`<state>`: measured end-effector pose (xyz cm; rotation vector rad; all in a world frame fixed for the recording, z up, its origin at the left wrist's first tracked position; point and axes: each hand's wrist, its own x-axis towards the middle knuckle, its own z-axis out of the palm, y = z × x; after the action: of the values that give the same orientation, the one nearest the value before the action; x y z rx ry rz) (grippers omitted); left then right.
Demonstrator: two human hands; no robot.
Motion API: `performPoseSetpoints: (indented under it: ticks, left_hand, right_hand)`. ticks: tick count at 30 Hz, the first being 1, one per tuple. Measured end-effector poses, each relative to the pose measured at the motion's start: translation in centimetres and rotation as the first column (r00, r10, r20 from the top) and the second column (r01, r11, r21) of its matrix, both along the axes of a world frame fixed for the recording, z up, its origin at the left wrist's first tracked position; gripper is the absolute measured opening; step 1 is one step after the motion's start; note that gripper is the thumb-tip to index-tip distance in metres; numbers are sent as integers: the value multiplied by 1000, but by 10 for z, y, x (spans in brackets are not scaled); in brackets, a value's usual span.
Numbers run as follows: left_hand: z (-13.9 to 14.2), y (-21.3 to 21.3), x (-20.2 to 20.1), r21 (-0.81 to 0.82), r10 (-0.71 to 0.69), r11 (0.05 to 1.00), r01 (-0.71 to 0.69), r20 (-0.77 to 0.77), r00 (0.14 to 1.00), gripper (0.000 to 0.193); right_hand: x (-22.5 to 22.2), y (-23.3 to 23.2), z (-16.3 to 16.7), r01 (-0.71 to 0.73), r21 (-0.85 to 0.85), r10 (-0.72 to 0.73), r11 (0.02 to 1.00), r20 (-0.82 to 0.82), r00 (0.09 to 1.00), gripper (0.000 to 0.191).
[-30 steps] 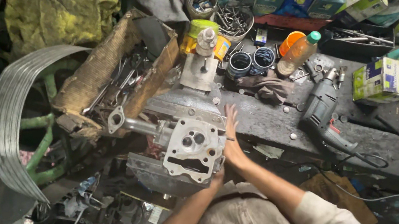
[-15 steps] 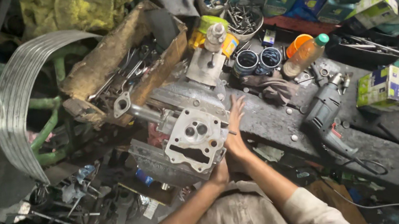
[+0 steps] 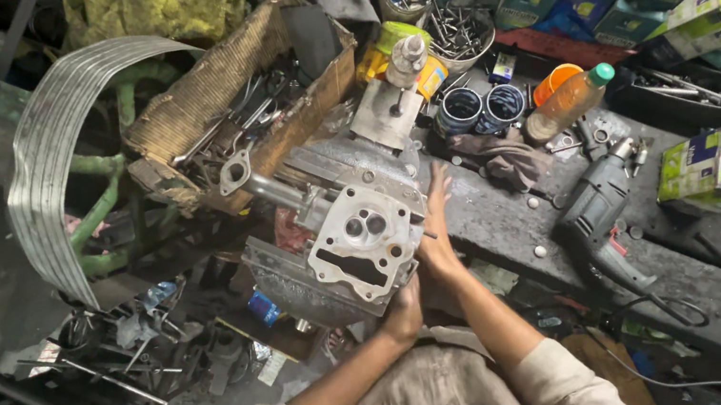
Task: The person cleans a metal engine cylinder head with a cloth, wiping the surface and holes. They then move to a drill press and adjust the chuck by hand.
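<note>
Below, nearest the camera, I see the person's two forearms in pale rolled sleeves reaching up toward a grey metal cylinder head [image 3: 358, 246], which sits tilted at the near edge of the dark, grimy surface [image 3: 517, 216], its machined face with two round ports turned upward. The left hand [image 3: 404, 309] presses against the near lower corner of the casting; its fingers are hidden behind the part, so I cannot tell whether they are curled or spread. The right hand [image 3: 434, 224] lies flat along the right side of the casting, fingers [image 3: 437, 183] straight and close together, pointing away from the body and not closed around anything. Just to the right, well clear of the hands, a grey electric drill [image 3: 599, 198] lies on the surface with its cable trailing toward the near side. Beyond the casting, two dark cylindrical sleeves [image 3: 481, 108] stand side by side, with an amber plastic bottle [image 3: 568, 102] lying next to them. To the left rear, a worn wooden box [image 3: 244, 105] holds wrenches and loose tools. A curved bundle of metal strips [image 3: 52, 174] arcs at far left. Green and white cartons [image 3: 712, 166] are stacked at the right rear.
</note>
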<state>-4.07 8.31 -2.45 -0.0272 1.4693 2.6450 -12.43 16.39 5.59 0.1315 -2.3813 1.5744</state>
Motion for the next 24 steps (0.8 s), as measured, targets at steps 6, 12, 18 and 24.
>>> performPoseSetpoints:
  ticks: [6, 12, 18, 24]
  left_hand:
    - [11, -39, -70, -565, 94, 785, -255, -298, 950, 46]
    - [11, -11, -12, -622, 62, 754, -213, -255, 965, 46]
    - [14, -39, -61, -613, 77, 745, -261, -309, 948, 46]
    - [6, -22, -29, -629, 90, 731, -266, -297, 951, 46]
  right_hand:
    - [59, -28, -8, -92, -403, 219, 910, 280, 935, 69]
    - [-4, -15, -12, 72, 90, -74, 993, 16, 997, 96]
    - [46, -20, -25, -136, -578, 267, 805, 149, 952, 70]
    - [15, -18, -29, 21, -74, -13, 997, 111, 994, 77]
